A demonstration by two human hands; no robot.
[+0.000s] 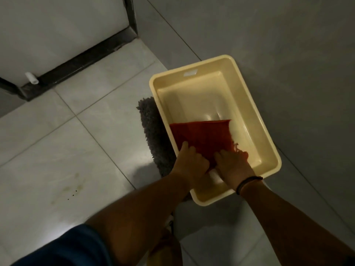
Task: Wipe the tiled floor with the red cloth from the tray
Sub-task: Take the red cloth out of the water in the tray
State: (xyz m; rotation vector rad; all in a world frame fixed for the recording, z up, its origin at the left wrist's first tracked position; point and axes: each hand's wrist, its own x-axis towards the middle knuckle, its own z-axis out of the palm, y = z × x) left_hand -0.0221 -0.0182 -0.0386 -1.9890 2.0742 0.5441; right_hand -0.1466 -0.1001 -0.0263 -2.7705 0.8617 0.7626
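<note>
We've got both hands, left hand (pixel 189 162) and right hand (pixel 233 167), fingers clamped on the red cloth (pixel 203 137), lifting it from the cream tray (pixel 269 143); floor stains (pixel 75 189) wait leftward.

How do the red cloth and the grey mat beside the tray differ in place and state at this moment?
The red cloth is inside the cream tray, gripped by the left hand and right hand; the grey mat lies on the tiled floor, untouched. The cloth looks smooth and bright red; the mat looks shaggy and dull grey. The cloth shows almost whole; the mat is partly hidden under the tray. Both are textiles.
</note>
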